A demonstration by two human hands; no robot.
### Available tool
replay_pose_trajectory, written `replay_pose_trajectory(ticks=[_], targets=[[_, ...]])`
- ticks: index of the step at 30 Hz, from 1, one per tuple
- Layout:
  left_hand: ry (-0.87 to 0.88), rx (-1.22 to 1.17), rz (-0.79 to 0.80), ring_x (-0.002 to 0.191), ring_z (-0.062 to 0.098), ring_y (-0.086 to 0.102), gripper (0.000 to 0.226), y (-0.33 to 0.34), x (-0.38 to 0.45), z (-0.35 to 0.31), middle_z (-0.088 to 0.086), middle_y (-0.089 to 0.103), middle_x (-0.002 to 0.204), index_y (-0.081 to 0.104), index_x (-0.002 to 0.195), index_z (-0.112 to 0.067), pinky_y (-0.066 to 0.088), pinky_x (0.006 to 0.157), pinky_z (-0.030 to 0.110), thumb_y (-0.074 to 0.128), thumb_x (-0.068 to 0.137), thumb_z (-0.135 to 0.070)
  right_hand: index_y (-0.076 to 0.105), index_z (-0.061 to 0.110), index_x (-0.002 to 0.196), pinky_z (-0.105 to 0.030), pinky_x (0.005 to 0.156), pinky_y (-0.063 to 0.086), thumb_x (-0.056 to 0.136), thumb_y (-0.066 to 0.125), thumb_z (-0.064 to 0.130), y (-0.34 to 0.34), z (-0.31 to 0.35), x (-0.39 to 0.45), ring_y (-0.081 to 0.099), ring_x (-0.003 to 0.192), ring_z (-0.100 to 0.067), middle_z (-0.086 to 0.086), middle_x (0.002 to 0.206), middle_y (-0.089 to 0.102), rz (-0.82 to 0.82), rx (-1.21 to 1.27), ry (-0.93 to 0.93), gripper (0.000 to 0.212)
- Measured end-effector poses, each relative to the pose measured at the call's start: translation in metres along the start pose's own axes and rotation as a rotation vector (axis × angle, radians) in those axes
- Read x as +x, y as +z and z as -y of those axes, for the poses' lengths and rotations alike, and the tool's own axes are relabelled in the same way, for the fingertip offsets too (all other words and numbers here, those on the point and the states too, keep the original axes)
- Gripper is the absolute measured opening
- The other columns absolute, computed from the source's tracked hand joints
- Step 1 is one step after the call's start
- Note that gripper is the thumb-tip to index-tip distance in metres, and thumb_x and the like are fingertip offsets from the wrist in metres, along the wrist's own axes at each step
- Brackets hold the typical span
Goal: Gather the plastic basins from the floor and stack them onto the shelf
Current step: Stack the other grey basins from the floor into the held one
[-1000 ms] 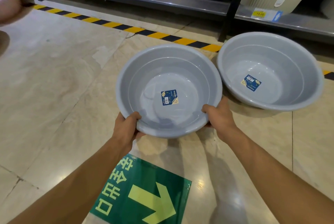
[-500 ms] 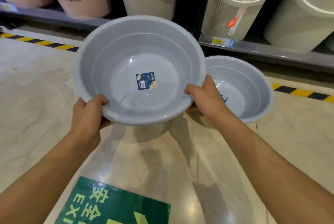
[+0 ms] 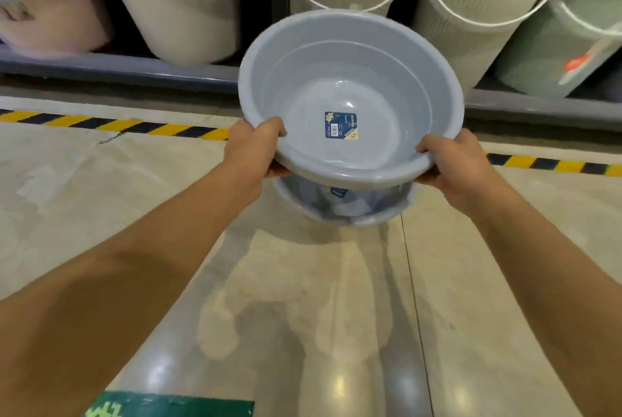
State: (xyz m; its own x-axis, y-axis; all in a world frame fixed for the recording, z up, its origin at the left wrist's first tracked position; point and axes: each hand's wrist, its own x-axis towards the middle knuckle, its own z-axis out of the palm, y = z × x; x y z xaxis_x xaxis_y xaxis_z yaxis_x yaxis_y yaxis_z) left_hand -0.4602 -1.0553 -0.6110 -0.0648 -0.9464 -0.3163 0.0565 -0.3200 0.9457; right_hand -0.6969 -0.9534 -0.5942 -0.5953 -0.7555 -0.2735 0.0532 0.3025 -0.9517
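A grey plastic basin (image 3: pixel 350 97) is gripped by its near rim, the left hand (image 3: pixel 254 147) clenched on one side and the right hand (image 3: pixel 451 161) on the other, thumbs hooked over the edge. It is held in the air, tilted so that its open side faces the camera, and a blue label can be seen on its bottom.

Directly below the held basin, a second basin (image 3: pixel 346 206) of the same grey stands on the floor (image 3: pixel 101 201), mostly hidden by the one above; the two do not appear to touch, though the gap cannot be judged with certainty.

Behind the held basin runs the shelf (image 3: pixel 117 68), whose lowest level is crowded with buckets (image 3: pixel 471 6) in cream and pale green. No basin is seen on the shelf in this view, and no free spot for one can be made out.

The task is judged to be at an early stage: one basin has been lifted, none has been stacked on the shelf, and the second is yet to be gathered. Nesting the held basin into the lower one would seem a likely step.
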Motion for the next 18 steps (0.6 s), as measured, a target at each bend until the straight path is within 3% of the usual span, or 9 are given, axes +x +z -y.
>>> replay_pose_trajectory(ticks=[7,11,13,15,18], targets=[[-0.115,0.059,0.01,0.089,0.023,0.068,0.03,0.025,0.012,0.035,0.003,0.067,0.105,0.06,0.118,-0.018,0.06,0.045,0.029,0.061,0.089,-0.009,0.051,0.01,0.14,-0.046,0.074,0.064,0.093,0.055,0.0,-0.022,-0.039,0.022,0.066,0.113,-0.034,-0.016,0.13,0.064,0.006,0.01,0.028,0.048],[-0.157,0.174,-0.03,0.093,0.028,0.071,0.038,0.022,0.026,0.054,0.013,0.069,0.117,0.061,0.126,-0.008,0.064,0.054,0.033,0.063,0.089,-0.013,0.05,0.012,0.141,-0.048,0.073,0.064,0.092,0.057,0.001,-0.018,-0.06,0.041,0.066,0.113,-0.035,-0.016,0.131,0.063,-0.004,-0.023,0.066,0.051],[-0.137,0.378,-0.075,0.092,0.03,0.072,0.032,0.018,0.033,0.065,0.014,0.072,0.115,0.065,0.117,-0.008,0.062,0.062,0.035,0.065,0.089,-0.025,0.051,0.012,0.139,-0.047,0.071,0.065,0.092,0.058,0.003,-0.014,-0.073,0.047,0.068,0.109,-0.033,-0.014,0.128,0.065,-0.011,-0.065,0.098,0.049],[-0.05,0.755,-0.111,0.092,0.032,0.071,0.036,0.013,0.04,0.076,0.01,0.073,0.106,0.067,0.108,-0.012,0.058,0.073,0.037,0.06,0.092,-0.044,0.054,0.012,0.136,-0.045,0.067,0.065,0.09,0.06,0.007,-0.01,-0.085,0.054,0.069,0.103,-0.032,-0.015,0.125,0.066,-0.037,-0.128,0.122,0.047],[0.009,1.072,-0.115,0.098,0.035,0.066,0.052,0.003,0.049,0.087,0.01,0.069,0.109,0.067,0.113,-0.016,0.056,0.088,0.045,0.05,0.092,-0.06,0.057,0.012,0.126,-0.031,0.047,0.059,0.085,0.063,0.014,-0.004,-0.098,0.064,0.071,0.088,-0.028,-0.013,0.115,0.067,-0.083,-0.188,0.098,0.042]])
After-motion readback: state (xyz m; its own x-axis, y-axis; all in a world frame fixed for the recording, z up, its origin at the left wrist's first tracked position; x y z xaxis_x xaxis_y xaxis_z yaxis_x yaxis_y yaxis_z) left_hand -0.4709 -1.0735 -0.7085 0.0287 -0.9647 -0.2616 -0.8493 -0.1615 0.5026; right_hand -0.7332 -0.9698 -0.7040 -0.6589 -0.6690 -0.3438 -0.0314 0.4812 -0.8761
